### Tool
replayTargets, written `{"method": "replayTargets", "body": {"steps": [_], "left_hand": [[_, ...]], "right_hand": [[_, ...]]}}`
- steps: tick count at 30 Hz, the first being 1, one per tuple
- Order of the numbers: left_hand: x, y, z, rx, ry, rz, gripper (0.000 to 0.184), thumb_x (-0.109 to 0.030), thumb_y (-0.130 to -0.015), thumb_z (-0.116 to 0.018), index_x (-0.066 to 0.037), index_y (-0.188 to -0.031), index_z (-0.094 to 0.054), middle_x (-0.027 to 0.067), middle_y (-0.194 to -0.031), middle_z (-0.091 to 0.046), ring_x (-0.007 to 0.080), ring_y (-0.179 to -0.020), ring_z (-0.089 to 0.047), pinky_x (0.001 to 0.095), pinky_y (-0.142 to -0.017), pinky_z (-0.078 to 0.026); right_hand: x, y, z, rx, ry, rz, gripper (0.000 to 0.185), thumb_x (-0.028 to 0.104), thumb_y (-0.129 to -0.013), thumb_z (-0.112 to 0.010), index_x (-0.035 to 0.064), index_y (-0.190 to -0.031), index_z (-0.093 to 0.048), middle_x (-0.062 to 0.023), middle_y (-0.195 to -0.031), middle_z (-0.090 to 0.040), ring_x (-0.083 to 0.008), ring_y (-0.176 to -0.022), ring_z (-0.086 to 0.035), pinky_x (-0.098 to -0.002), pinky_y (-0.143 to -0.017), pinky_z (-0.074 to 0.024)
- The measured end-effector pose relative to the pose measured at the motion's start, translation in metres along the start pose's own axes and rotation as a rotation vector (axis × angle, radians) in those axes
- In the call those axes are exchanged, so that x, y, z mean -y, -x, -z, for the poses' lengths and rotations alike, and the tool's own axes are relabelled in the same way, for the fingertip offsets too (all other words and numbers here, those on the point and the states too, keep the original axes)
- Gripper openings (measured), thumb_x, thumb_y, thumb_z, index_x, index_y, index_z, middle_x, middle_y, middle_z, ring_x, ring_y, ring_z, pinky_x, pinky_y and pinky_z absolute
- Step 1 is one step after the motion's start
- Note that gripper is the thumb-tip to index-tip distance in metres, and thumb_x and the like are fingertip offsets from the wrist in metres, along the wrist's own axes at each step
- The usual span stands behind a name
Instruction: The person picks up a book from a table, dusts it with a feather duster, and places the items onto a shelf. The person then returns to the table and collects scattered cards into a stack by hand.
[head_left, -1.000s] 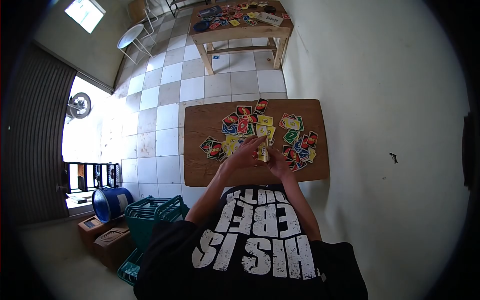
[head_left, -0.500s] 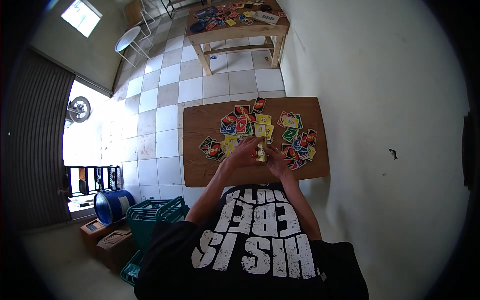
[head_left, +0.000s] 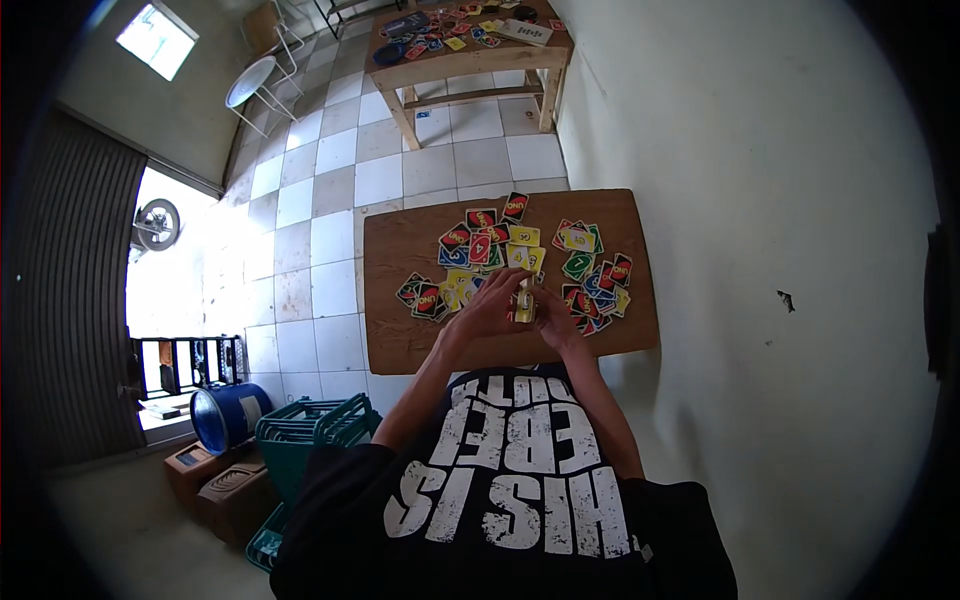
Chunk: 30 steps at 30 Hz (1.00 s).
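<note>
My left hand is closed round a small stack of yellow cards held above the near part of the brown table. On the stack's right side, my right hand grips it too, fingers bent against the edge. Beyond my hands lies a spread of UNO cards, red, blue and yellow, some face down. A small face-down group is at the left. To the right are a green card and a mixed heap.
A second wooden table with scattered cards and a box stands further off. Green stacked chairs, a blue drum and brown boxes are at the lower left. The wall runs along the right.
The view has shifted slightly. Both hands stay together round the yellow cards, with only slight finger movement. The cards on the table look the same.
</note>
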<state>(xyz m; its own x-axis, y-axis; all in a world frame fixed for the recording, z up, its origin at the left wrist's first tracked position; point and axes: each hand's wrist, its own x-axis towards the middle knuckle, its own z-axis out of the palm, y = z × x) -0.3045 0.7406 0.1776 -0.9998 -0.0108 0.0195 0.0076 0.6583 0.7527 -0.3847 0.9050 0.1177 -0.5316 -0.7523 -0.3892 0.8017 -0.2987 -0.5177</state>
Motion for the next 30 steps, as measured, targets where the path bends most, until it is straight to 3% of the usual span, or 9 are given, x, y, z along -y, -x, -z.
{"method": "replayTargets", "body": {"steps": [16,24,27,30], "left_hand": [[0.002,-0.003,0.004,0.057,-0.044,-0.011,0.097,-0.037,-0.059,-0.089,-0.012,-0.141,-0.043,0.011,-0.138,-0.051,0.0312,-0.136,-0.038,0.044,-0.108,-0.035],[-0.005,-0.006,0.003,0.024,-0.036,0.043,0.096,-0.031,-0.059,-0.089,-0.01,-0.14,-0.043,0.0134,-0.135,-0.052,0.0319,-0.131,-0.042,0.0422,-0.106,-0.037],[0.0,-0.004,0.004,-0.012,-0.021,0.048,0.097,-0.031,-0.058,-0.089,-0.01,-0.14,-0.042,0.0143,-0.135,-0.051,0.0318,-0.13,-0.044,0.0415,-0.107,-0.037],[0.003,-0.001,0.004,-0.004,-0.025,0.035,0.099,-0.032,-0.057,-0.09,-0.01,-0.141,-0.042,0.0148,-0.136,-0.051,0.0321,-0.13,-0.044,0.0416,-0.107,-0.037]], "right_hand": [[0.0,0.002,-0.001,-0.05,0.01,0.022,0.022,0.018,-0.09,-0.068,0.0074,-0.108,-0.063,-0.0001,-0.095,-0.068,-0.0087,-0.082,-0.067,-0.0219,-0.066,-0.0529],[0.003,0.0,-0.004,-0.063,-0.05,-0.016,0.021,0.015,-0.089,-0.069,0.0072,-0.108,-0.064,-0.0011,-0.097,-0.069,-0.009,-0.082,-0.067,-0.021,-0.066,-0.0527],[0.002,-0.001,0.004,0.025,0.032,-0.028,0.029,0.016,-0.094,-0.061,0.0034,-0.12,-0.058,-0.0083,-0.11,-0.067,-0.0203,-0.098,-0.068,-0.0351,-0.081,-0.0586],[-0.006,-0.006,0.024,0.061,0.054,-0.037,0.028,0.014,-0.093,-0.062,0.0031,-0.119,-0.059,-0.0096,-0.111,-0.067,-0.0209,-0.098,-0.067,-0.0357,-0.081,-0.0577]]}}
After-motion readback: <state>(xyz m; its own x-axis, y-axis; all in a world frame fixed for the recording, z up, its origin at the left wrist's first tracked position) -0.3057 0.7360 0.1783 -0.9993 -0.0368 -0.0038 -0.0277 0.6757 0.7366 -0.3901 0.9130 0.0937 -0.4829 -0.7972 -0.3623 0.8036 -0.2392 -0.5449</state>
